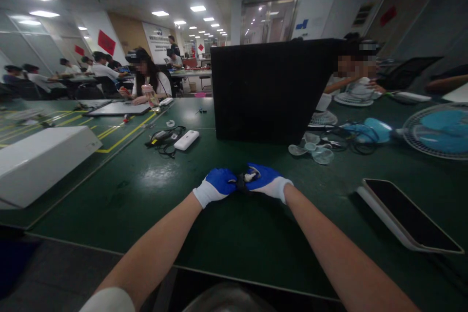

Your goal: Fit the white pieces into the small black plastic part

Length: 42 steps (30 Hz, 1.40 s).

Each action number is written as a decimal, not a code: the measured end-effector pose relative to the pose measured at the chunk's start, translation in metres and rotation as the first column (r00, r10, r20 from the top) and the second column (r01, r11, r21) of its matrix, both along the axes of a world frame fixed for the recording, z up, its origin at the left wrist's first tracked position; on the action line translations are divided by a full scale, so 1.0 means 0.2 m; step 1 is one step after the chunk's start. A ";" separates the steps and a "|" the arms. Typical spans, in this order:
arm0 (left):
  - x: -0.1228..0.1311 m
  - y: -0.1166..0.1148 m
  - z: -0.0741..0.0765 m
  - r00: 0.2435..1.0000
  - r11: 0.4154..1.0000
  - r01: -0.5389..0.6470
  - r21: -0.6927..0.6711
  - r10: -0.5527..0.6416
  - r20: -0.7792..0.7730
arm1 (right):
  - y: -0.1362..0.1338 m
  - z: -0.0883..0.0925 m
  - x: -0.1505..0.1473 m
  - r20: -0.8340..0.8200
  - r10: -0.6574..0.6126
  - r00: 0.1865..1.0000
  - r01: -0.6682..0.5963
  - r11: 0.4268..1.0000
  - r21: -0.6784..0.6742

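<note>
In the head view, both my hands wear blue-palmed white gloves and meet just above the green table. My left hand [219,182] is closed on the left side of a small black object [241,183], whose kind I cannot make out. From the other side my right hand [266,179] curls its fingers around the same object. A small whitish piece [250,175] shows between the right thumb and fingers, against the black one. The gloves cover much of both pieces.
Beyond my hands stands a large black box [270,92]. To the left lie a white power bank [186,140], black cables [166,139] and a white box [47,163]. Rightward are clear fan blades [312,148], a fan [442,129] and a tablet-like device [411,212]. People sit at tables behind.
</note>
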<state>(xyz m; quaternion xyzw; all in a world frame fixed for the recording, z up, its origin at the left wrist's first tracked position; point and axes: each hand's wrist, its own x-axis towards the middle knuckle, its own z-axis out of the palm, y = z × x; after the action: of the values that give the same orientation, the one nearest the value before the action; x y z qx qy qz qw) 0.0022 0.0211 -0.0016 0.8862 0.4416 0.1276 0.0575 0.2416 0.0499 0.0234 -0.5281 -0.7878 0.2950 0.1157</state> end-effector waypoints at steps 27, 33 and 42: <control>-0.06 0.04 -0.03 0.995 0.997 -0.059 -0.059 0.063 0.079 | 0.29 -0.12 0.47 -0.798 -0.599 0.064 -0.051 0.797 -0.602; -0.06 0.03 -0.02 0.994 0.996 -0.047 -0.071 0.054 0.099 | 0.29 -0.12 0.47 -0.792 -0.601 0.104 -0.042 0.793 -0.607; -0.05 0.01 0.02 0.996 0.996 -0.049 -0.071 0.054 0.072 | 0.30 -0.11 0.46 -0.777 -0.623 0.088 -0.008 0.779 -0.626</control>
<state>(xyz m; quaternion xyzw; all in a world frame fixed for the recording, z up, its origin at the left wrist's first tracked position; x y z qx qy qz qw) -0.0082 0.0228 0.0021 0.8668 0.4659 0.1465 0.1009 0.3334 0.1099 0.0008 -0.3819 -0.2837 0.7113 0.5174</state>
